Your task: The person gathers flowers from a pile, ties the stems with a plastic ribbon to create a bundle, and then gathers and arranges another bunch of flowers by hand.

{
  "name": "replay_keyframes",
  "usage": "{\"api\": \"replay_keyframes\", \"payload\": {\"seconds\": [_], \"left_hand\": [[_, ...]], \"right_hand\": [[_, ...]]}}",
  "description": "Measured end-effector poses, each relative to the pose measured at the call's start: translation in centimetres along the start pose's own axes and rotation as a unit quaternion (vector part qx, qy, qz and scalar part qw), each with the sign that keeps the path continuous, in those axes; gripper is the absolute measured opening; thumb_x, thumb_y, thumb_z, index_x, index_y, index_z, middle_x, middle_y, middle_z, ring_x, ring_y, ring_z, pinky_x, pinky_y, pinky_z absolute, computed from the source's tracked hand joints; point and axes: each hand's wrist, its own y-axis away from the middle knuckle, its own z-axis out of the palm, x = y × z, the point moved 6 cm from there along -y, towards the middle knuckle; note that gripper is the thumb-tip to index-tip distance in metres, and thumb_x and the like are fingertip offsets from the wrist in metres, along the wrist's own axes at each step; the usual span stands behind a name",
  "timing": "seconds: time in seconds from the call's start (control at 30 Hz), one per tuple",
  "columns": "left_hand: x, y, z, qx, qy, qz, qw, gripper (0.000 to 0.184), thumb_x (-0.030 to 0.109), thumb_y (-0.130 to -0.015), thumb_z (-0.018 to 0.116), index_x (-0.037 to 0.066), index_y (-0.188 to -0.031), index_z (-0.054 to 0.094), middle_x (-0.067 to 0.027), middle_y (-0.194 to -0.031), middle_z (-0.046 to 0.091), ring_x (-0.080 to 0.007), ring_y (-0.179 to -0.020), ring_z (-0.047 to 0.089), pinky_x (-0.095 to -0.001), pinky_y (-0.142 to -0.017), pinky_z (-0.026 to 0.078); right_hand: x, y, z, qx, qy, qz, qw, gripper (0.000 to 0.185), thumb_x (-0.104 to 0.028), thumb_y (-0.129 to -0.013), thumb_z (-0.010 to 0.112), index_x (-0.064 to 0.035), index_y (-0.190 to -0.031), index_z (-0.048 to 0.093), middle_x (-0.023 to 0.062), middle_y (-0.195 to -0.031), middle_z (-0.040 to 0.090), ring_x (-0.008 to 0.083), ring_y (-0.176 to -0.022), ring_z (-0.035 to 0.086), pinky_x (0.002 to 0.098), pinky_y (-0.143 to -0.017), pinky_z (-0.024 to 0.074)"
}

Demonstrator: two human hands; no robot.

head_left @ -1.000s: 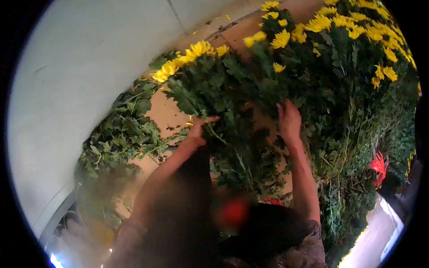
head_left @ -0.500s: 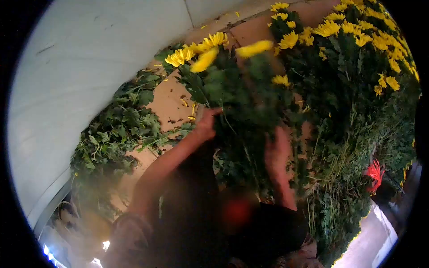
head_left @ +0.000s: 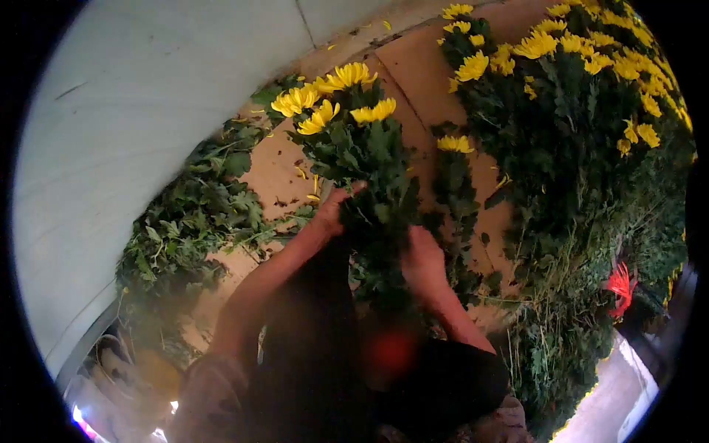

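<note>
A small bunch of yellow chrysanthemums (head_left: 369,151) with dark green leaves is between my hands, its blooms pointing away from me. My left hand (head_left: 336,210) is closed around the stems on the left side, with part of the fingers hidden behind leaves. Lower on the right side, my right hand (head_left: 424,258) grips the leafy stems of the same bunch; its fingertips are lost in the foliage. Just right of the bunch, a single chrysanthemum (head_left: 456,177) lies on the brown cardboard (head_left: 284,166).
A large heap of yellow chrysanthemums (head_left: 569,111) fills the right side. Loose cut leaves (head_left: 196,214) are piled on the left beside a pale wall (head_left: 148,111). Red ties (head_left: 620,288) lie on stems at the right. Fallen petals dot the cardboard.
My right hand has moved left onto the bunch. A bloom that was blurred and apart on the right now sits against the others. The left hand has barely moved.
</note>
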Motion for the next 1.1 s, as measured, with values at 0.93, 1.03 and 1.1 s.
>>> {"api": "replay_keyframes", "payload": {"seconds": [0.93, 1.03, 1.1], "left_hand": [[3.4, 0.6, 3.2, 0.056, 0.005, -0.01, 0.998, 0.041, 0.021, -0.081, 0.069, 0.004, -0.117, 0.06, -0.0075, -0.106, 0.066, -0.0206, -0.096, 0.064, -0.0399, -0.086, 0.052], [0.0, 0.3, 0.3, 0.078, 0.197, -0.186, 0.96, 0.041, 0.023, -0.081, 0.069, 0.004, -0.116, 0.059, -0.0072, -0.104, 0.065, -0.0219, -0.094, 0.063, -0.0406, -0.084, 0.052], [-0.7, 0.2, -0.6, 0.095, 0.122, -0.177, 0.972, 0.043, 0.022, -0.081, 0.069, 0.003, -0.118, 0.056, -0.008, -0.105, 0.064, -0.0228, -0.093, 0.063, -0.0407, -0.082, 0.052]], "right_hand": [[-1.7, -1.9, -1.9, 0.066, -0.087, 0.001, 0.994, 0.066, 0.003, -0.076, 0.058, -0.0085, -0.138, 0.038, 0.0162, -0.11, 0.05, 0.0383, -0.096, 0.055, 0.0436, -0.07, 0.0502], [-2.4, -2.6, -0.3, 0.05, -0.006, 0.008, 0.999, 0.064, 0.0, -0.076, 0.058, -0.0106, -0.137, 0.04, 0.0138, -0.101, 0.047, 0.0359, -0.09, 0.056, 0.0436, -0.065, 0.0496], [-2.9, -2.2, 0.4, 0.063, 0.004, -0.02, 0.998, 0.063, -0.001, -0.076, 0.058, -0.0107, -0.136, 0.041, 0.0137, -0.099, 0.047, 0.0346, -0.089, 0.056, 0.0422, -0.063, 0.0494]]}}
